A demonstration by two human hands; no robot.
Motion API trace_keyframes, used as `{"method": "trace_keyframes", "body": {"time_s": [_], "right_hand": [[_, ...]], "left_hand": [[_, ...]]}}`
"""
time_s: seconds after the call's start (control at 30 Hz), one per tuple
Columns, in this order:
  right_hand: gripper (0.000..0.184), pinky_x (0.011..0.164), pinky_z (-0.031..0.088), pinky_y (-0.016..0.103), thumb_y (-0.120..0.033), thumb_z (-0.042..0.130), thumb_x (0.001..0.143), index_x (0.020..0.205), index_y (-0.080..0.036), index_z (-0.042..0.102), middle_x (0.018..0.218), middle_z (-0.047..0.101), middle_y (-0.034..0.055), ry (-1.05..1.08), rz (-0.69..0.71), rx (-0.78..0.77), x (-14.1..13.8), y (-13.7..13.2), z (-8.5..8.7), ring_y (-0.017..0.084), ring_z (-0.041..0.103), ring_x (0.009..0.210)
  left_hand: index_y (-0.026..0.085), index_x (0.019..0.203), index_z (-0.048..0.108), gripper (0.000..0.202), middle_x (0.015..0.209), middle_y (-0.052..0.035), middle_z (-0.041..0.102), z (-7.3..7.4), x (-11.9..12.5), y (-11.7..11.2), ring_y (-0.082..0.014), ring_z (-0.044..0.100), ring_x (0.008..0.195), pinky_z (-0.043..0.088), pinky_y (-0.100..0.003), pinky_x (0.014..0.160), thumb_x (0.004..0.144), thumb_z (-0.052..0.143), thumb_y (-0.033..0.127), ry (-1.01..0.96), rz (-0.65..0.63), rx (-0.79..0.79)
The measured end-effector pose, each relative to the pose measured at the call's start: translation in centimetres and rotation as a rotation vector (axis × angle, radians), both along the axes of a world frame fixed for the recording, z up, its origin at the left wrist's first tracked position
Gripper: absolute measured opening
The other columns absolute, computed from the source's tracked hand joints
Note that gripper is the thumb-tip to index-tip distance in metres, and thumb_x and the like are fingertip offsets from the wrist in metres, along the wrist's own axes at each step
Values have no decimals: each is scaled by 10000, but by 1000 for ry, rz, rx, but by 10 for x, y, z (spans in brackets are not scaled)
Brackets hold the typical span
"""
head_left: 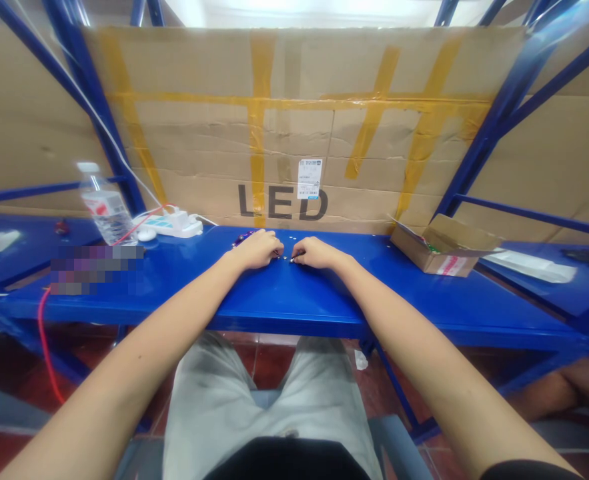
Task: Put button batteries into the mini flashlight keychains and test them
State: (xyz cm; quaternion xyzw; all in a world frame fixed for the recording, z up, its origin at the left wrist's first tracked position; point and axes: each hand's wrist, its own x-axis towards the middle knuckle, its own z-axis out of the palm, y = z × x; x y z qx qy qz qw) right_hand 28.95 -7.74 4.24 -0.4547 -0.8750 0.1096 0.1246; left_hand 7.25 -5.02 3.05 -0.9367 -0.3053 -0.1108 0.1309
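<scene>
Both hands are low over the blue table (284, 300), close together with their fingertips facing. My left hand (261, 251) is closed, thumb and fingers pinched; what it holds, if anything, is too small to name. My right hand (317, 253) is pinched around a small dark piece (298, 255) with a shiny tip, its kind unclear. In the narrow gap between the hands lies a tiny silvery bit (285, 258). A few pale specks (293, 238) lie just beyond the fingers. Behind my left wrist shows a cluster of shiny purple pieces (243, 237), partly covered by the hand.
An open cardboard box (441, 250) stands at the right. On the left are a water bottle (105, 207), a white power strip (174, 223) and a red cable (44, 333) over the edge. A cardboard sheet (199, 147) walls the back; blue posts (494, 127) flank it.
</scene>
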Motion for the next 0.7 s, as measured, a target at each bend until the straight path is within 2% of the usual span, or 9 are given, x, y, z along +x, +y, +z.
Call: {"method": "trace_keyframes", "body": {"time_s": [0.2, 0.4, 0.53, 0.63, 0.7], "right_hand": [[148, 769, 471, 229, -121, 684, 855, 949, -175, 785, 965, 783, 52, 2, 1, 15, 1, 2, -2, 169, 686, 870], [150, 794, 463, 233, -134, 668, 862, 948, -177, 782, 1017, 777, 63, -16, -27, 35, 1, 1, 0, 178, 680, 908], [164, 714, 447, 233, -167, 610, 890, 900, -168, 774, 939, 771, 60, 3, -52, 22, 0, -2, 1, 170, 660, 829], [180, 684, 433, 235, -181, 589, 899, 865, -162, 765, 885, 762, 58, 16, -58, 24, -1, -4, 1, 162, 643, 783], [179, 685, 433, 238, -189, 593, 900, 866, -162, 766, 886, 762, 61, 11, -64, 28, -2, -4, 1, 163, 642, 776]], "left_hand": [[214, 861, 726, 218, 877, -87, 711, 4, -4, -3, -252, 577, 916, 393, -359, 823, 823, 525, 137, -36, 58, -51], [195, 921, 706, 211, 941, -104, 705, 7, -15, 2, -253, 614, 893, 445, -349, 805, 809, 527, 184, -99, 142, -80], [180, 936, 712, 240, 980, -101, 732, 8, -20, 5, -239, 654, 891, 479, -320, 795, 780, 529, 175, -149, 184, -191], [177, 1051, 728, 331, 1080, -103, 747, 8, -20, 4, -242, 675, 953, 492, -312, 836, 782, 535, 191, -198, 188, -199], [189, 1039, 742, 327, 1070, -88, 758, 9, -20, 2, -239, 681, 938, 495, -309, 834, 780, 546, 212, -213, 185, -204]]}}
